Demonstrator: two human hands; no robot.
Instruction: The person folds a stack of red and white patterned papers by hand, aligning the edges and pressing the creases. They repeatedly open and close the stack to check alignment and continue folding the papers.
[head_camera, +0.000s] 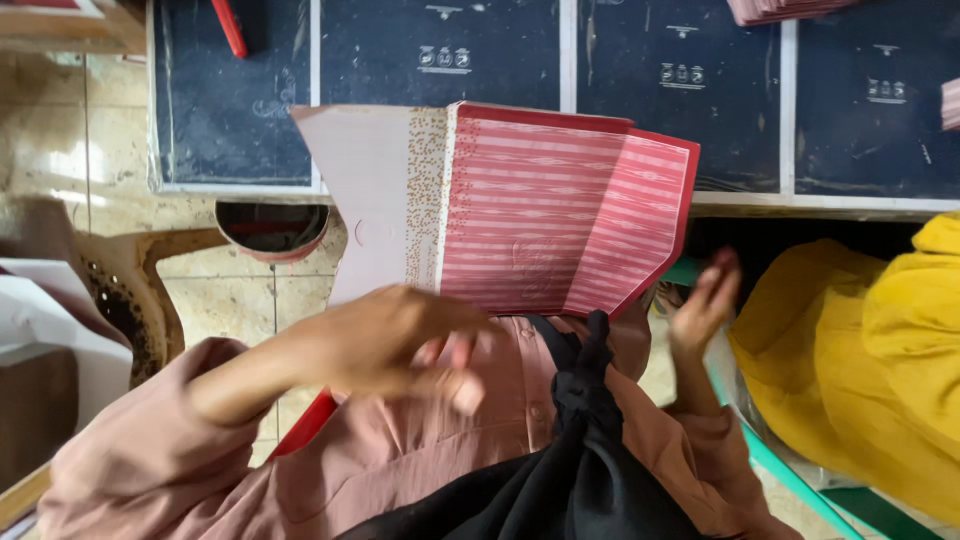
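A: Holding what, the left hand (395, 345)?

B: Hard to tell. Curled loosely at the lower edge of the cardboard sheet (520, 205), fingers bent, thumb side toward the sheet; touching or just short of it, not clear from here.

A: And the right hand (705, 305)?

B: Open, fingers together and raised, close by the sheet's lower right corner. Nothing visibly gripped (the corner hides the palm).

A: Where exactly, the sheet?

B: Up in front of the chest, over the lap, tilted so the red-and-pink striped face looks up at the camera. Pale plain flap on the left with a speckled band, striped panels on the right with a red edge and 1 slanted corner. Probably tilted that way to keep the fold lines in sight and both edges within reach.

A: Around it?

B: Dark blue mats (440, 60) with white borders ahead, laid side by side on a low tabletop. Red-rimmed round bowl (272, 228) left of the sheet, on a beige tiled floor (225, 290). Yellow cloth (850, 350) bunched on the right. Stack of pink sheets (785, 10) at the top edge, well apart.

A: Clothing?

B: Dusty pink sleeves, black scarf hanging down the middle.
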